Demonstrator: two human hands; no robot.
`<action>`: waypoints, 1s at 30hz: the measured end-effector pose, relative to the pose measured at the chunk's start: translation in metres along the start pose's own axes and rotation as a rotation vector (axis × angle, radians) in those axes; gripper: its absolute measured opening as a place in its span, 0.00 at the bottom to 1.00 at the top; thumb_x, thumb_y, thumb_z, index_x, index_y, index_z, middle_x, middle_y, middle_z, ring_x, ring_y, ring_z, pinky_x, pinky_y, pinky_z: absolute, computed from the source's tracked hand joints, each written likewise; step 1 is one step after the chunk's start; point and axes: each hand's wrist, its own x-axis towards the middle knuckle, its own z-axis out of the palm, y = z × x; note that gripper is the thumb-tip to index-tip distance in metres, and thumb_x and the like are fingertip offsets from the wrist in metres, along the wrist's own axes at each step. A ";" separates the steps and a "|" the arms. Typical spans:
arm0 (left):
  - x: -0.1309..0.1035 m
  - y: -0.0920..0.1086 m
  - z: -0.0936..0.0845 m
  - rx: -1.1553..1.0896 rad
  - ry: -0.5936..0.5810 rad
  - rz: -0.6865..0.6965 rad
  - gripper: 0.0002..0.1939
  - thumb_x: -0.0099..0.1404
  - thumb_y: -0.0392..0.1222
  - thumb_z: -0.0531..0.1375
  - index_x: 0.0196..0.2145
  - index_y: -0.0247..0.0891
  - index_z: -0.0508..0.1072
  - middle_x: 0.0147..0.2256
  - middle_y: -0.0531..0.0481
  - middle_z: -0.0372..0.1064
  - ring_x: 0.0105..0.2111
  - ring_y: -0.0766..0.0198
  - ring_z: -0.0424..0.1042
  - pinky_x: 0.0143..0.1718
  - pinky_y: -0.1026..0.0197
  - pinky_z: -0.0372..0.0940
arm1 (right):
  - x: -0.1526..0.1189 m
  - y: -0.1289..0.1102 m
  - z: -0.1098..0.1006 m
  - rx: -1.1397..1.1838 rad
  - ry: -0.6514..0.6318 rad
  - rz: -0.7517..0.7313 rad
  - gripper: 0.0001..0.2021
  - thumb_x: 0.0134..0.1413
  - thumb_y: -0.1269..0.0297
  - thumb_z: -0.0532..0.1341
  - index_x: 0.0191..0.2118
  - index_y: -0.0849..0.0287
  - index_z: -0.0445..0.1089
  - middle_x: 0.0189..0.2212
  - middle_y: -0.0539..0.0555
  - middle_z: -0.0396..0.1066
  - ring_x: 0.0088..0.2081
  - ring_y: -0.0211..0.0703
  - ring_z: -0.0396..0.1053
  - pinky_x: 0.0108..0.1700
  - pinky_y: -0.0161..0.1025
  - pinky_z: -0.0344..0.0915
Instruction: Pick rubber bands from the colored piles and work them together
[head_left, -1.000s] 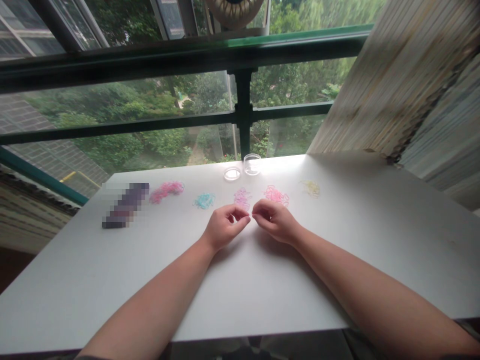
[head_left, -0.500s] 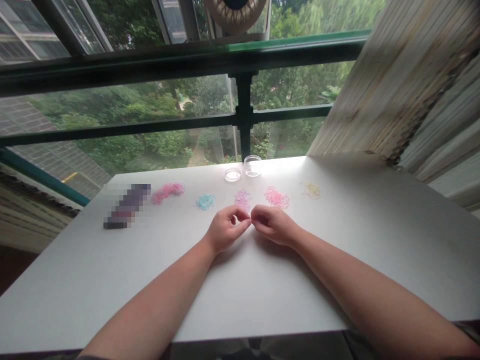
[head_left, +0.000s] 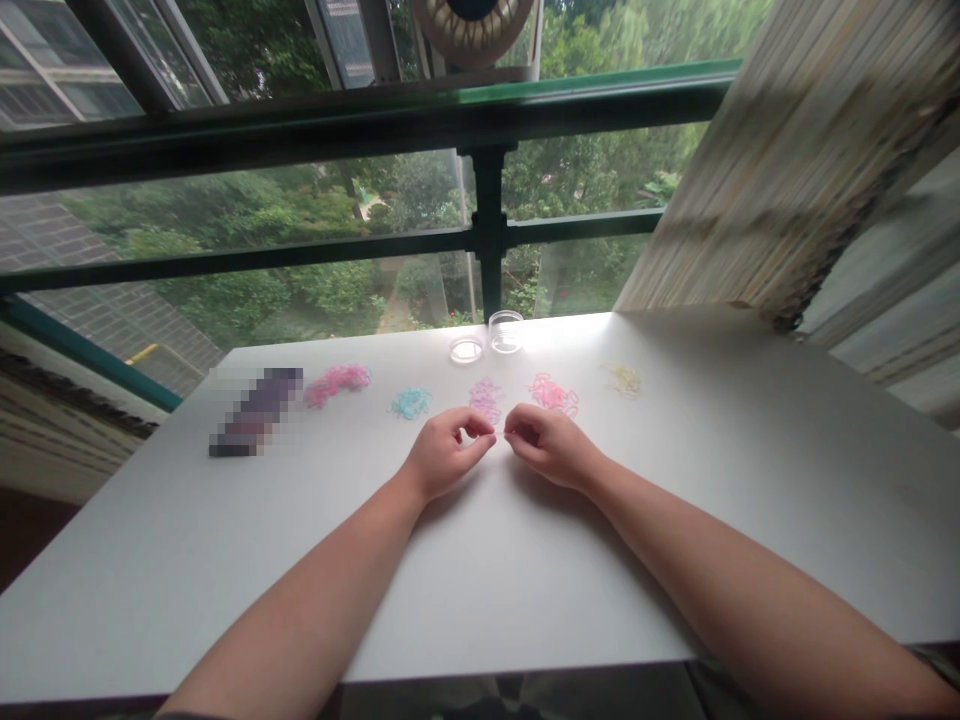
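My left hand (head_left: 450, 455) and my right hand (head_left: 551, 445) face each other above the white table (head_left: 450, 610), each with thumb and forefinger pinched. A thin, pale strand seems to span the small gap between the fingertips; it is too small to make out. Just beyond my hands lie a purple pile (head_left: 485, 398) and a pink pile (head_left: 551, 392) of small loops. A blue pile (head_left: 411, 403) is to the left of them, and a pink-purple pile (head_left: 337, 384) farther left. Some yellow loops (head_left: 624, 379) lie to the right.
Two clear round dishes, one flat (head_left: 466, 350) and one tilted up (head_left: 506, 332), are at the table's back edge. A dark pixelated object (head_left: 257, 412) lies at the left. Behind the table are a green window railing (head_left: 490, 230) and a striped curtain (head_left: 697, 190).
My fingertips, which were touching, have moved slightly apart. My left hand has shifted a little to the left. The piles and dishes have stayed in place.
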 end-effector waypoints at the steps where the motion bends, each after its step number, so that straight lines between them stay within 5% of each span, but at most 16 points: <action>1: 0.000 0.000 0.000 0.007 0.001 0.003 0.06 0.57 0.41 0.59 0.32 0.38 0.73 0.30 0.50 0.73 0.30 0.64 0.69 0.29 0.64 0.61 | 0.000 0.000 0.000 -0.003 0.004 0.002 0.02 0.47 0.72 0.56 0.29 0.58 0.64 0.19 0.45 0.59 0.21 0.33 0.55 0.25 0.31 0.53; 15: 0.009 -0.017 -0.009 0.338 0.070 0.001 0.04 0.54 0.39 0.60 0.29 0.40 0.75 0.27 0.50 0.68 0.31 0.61 0.67 0.37 0.59 0.61 | 0.001 0.001 -0.001 0.013 0.031 0.037 0.03 0.46 0.73 0.56 0.28 0.59 0.64 0.19 0.46 0.61 0.21 0.34 0.57 0.25 0.32 0.54; 30: 0.007 -0.019 -0.008 0.313 0.058 -0.041 0.08 0.54 0.39 0.60 0.32 0.41 0.76 0.28 0.50 0.69 0.32 0.61 0.68 0.37 0.59 0.63 | 0.001 0.000 0.000 0.018 -0.006 0.043 0.03 0.47 0.72 0.56 0.28 0.59 0.64 0.19 0.46 0.61 0.21 0.33 0.57 0.25 0.32 0.54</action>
